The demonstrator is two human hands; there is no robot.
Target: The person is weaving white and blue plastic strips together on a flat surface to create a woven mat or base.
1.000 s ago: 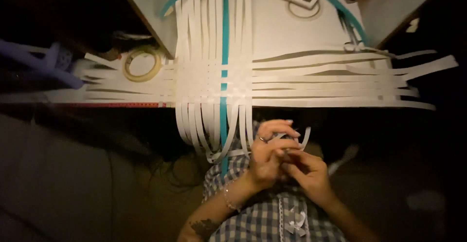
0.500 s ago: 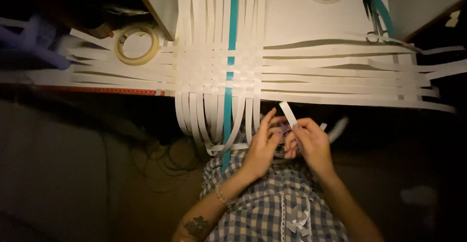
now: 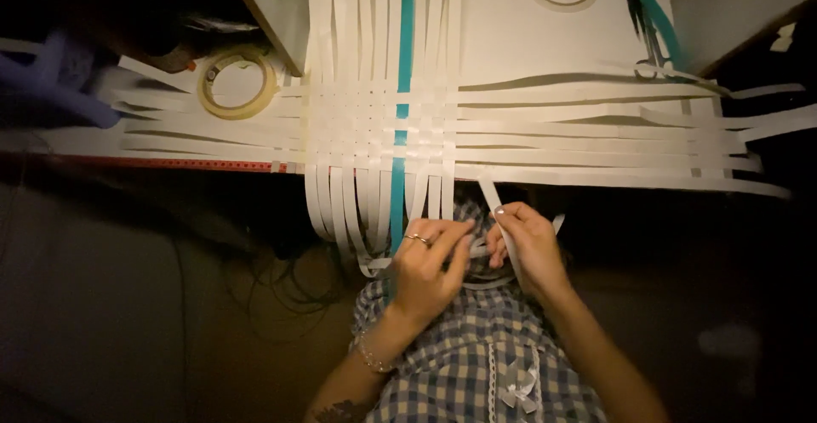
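Note:
A woven mat of white paper strips with one teal strip lies on the table edge; its loose ends hang down toward my lap. My left hand, with a ring on one finger, pinches the hanging strip ends just below the weave. Beside it, my right hand grips a single white strip that rises at a slant to the mat's lower edge. Both hands touch each other over my checked shirt.
A roll of tape lies left of the weave. Long white strips spread right and left across the table. A teal band curves at the top right beside scissors. A purple object sits far left.
My hands rose closer to the weave's lower edge. The single strip in my right hand now reaches up to the mat. The view shifted downward slightly.

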